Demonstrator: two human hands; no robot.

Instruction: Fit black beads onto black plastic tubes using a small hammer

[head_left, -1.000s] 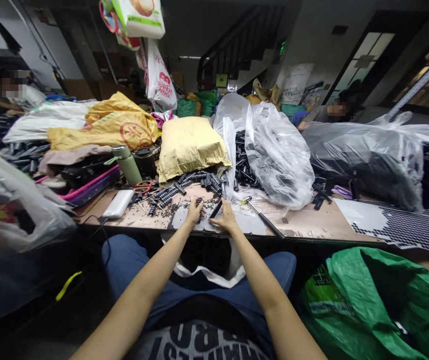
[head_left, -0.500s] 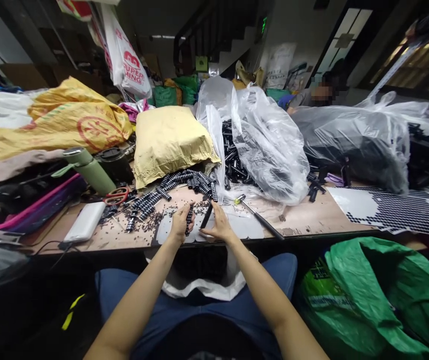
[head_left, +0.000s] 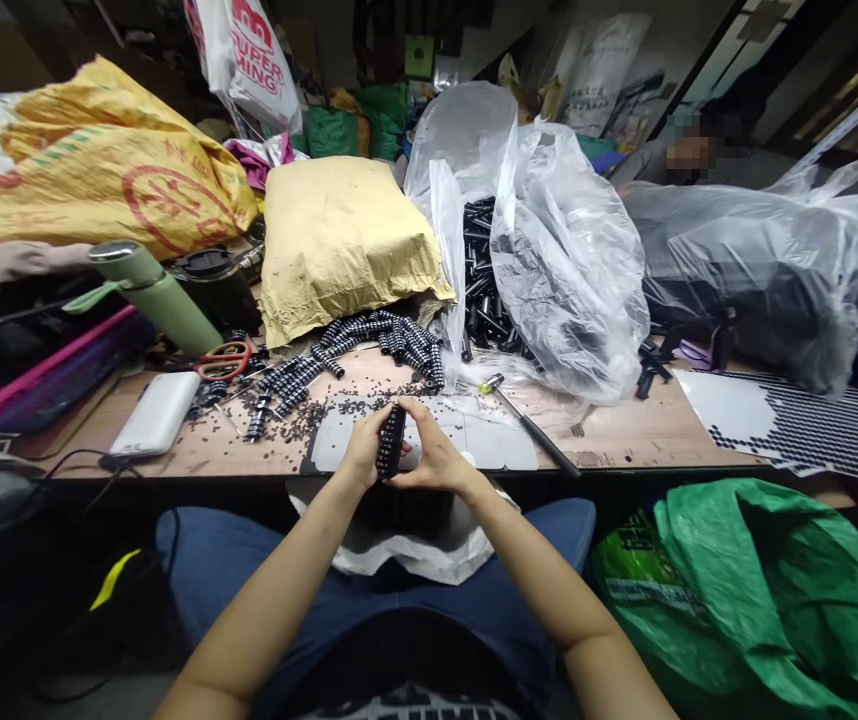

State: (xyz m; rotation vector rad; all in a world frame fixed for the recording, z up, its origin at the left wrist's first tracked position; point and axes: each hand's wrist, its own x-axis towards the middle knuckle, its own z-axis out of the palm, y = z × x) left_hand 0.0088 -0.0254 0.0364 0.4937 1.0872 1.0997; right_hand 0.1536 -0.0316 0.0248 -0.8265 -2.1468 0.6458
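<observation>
Between my two hands, over the table's front edge, is a black strip with light marks [head_left: 391, 442]. My left hand [head_left: 364, 447] grips it along its left side. My right hand [head_left: 433, 452] curves around its right side, thumb and fingertips at its two ends. A white sheet [head_left: 339, 430] lies on the table beneath and behind the hands. Behind it are a heap of black-and-white ringed rods [head_left: 354, 335] and many small dark pieces [head_left: 301, 425] scattered on the wood. Whether the strip is one piece or two pressed together cannot be told.
A hammer-like tool [head_left: 530, 425] lies right of the hands. Left are a white box [head_left: 155, 413], red scissors [head_left: 225, 360] and a green bottle [head_left: 155, 300]. Behind stand a yellow sack [head_left: 350, 235] and a clear bag [head_left: 564, 280] beside black tubes. A person [head_left: 688, 150] is at the back right.
My right hand has moved left towards my left hand, bringing its black piece against the marked one. The marked face now shows upward. The view has tilted down.
</observation>
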